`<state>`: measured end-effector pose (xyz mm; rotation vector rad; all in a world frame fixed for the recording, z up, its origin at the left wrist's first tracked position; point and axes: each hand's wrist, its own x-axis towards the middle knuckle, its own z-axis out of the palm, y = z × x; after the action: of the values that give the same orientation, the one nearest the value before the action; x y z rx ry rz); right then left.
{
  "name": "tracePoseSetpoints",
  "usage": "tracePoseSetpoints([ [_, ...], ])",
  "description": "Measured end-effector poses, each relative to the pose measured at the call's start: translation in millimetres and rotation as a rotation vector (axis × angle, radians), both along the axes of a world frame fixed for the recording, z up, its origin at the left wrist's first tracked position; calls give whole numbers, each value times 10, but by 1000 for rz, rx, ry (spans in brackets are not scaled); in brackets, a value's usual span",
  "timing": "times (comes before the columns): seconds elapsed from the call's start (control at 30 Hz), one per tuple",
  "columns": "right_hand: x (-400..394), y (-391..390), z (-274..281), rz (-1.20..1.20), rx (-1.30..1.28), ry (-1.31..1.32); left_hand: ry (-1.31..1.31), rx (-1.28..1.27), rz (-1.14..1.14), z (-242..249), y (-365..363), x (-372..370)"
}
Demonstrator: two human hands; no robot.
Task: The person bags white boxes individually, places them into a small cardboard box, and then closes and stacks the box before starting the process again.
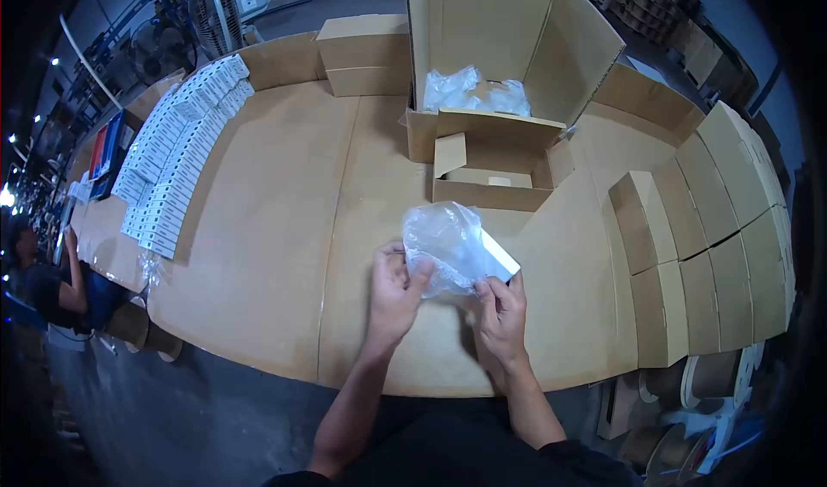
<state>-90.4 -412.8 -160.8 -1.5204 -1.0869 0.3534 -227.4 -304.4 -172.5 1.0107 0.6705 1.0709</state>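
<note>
Head view: near the table's (258, 254) front edge, left hand (396, 291) pinches the plastic bag (443, 239), right hand (503, 316) grips the white box (501, 258); gentle tension suits thin film.

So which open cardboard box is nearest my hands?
The small, low box, just beyond the plastic bag you're holding. The other open one, the tall box, stands behind it, farther off, with clear plastic inside.

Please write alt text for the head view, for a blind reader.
A person's left hand and right hand hold a clear plastic bag and a white box partly hidden by it, above a cardboard-topped table. Open cartons stand ahead, stacked white boxes left, brown cartons right.
</note>
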Motion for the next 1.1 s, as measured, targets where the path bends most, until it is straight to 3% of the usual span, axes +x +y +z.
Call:
tracePoseSetpoints([
  [0.13,-37,-1,-99,-30,-5,54,-122,-56,73,83,-39,13],
  [0.17,-37,-10,-112,-48,-11,76,-139,-16,120,-113,9,-47],
  [0.27,-24,-45,-132,-41,-18,26,-213,78,53,-109,17,-73],
  [0.37,7,-52,-189,15,0,-17,35,103,-207,57,46,-106],
  [0.47,24,-59,-162,94,23,-48,169,19,-210,138,63,-111],
  [0.67,394,-29,-26,11,60,160,444,396,-103,35,21,-256],
  [0.87,613,242,446,92,443,406,493,485,-107,34,12,-373],
  [1.1,277,449,672,202,413,384,495,483,-137,2,14,-409],
])
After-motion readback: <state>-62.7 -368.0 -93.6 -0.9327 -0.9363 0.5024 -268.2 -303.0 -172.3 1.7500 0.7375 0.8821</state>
